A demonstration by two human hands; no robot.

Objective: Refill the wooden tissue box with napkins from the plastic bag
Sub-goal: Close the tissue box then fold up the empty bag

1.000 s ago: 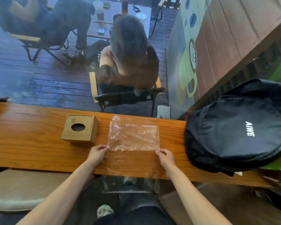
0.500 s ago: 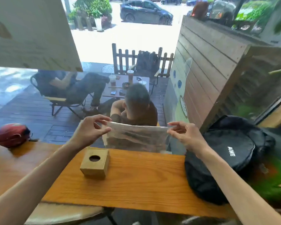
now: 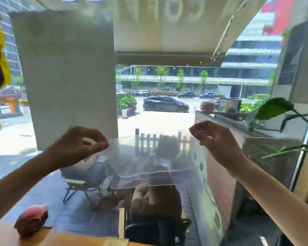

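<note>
pinched by both raised hands, left hand (image 3: 78, 144) and right hand (image 3: 215, 139): plastic bag (image 3: 149, 162).

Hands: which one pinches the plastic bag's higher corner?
The right hand; its corner of the plastic bag sits higher than the one the left hand pinches.

Harsh backlight from the sunlit street, motion blur throughout, wide-angle warping at edges.

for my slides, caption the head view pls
Both hands, left hand and right hand, pinch a clear plastic bag raised before the window.
</note>
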